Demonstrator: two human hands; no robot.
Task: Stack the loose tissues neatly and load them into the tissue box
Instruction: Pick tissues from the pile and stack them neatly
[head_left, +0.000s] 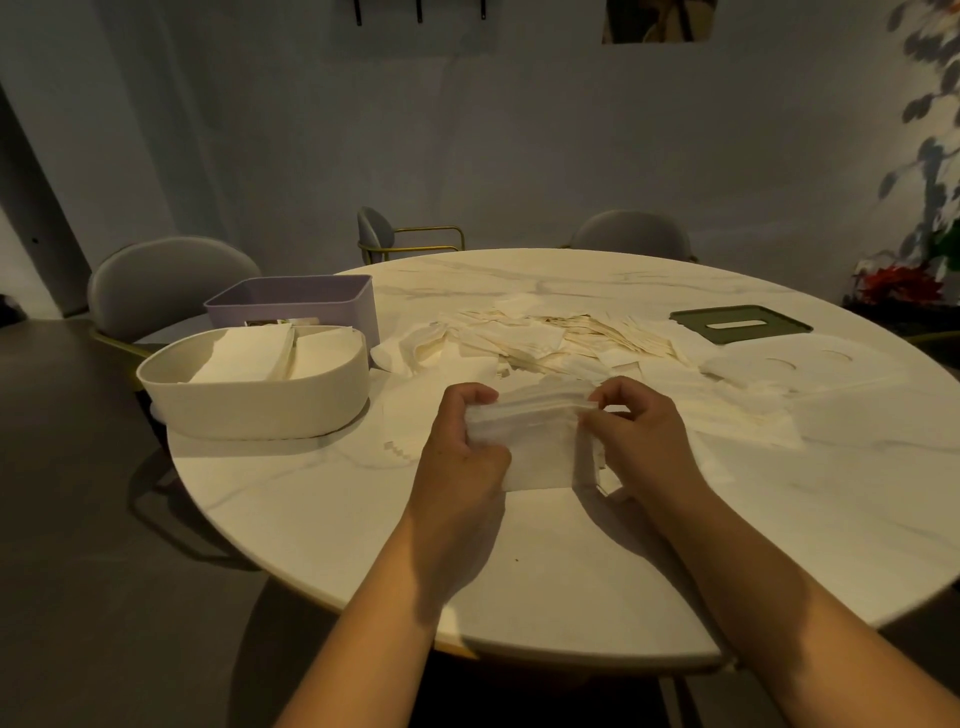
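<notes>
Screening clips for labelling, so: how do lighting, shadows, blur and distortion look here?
Head view: dim, yellowish light, no glare; the left hand and right hand, gripping the stack of white paper tissues, throw soft shadows on the round white marble table. Same head view: wide-angle bending curves the grey wall; the leafy greenery at the right edge is smeared.

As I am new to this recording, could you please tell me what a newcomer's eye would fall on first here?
First, the left hand and right hand gripping a stack of tissues at the near middle of the round table. Behind them sprawls a pile of loose tissues, with a white box holding tissues at the left and a green lid at the far right.
</notes>
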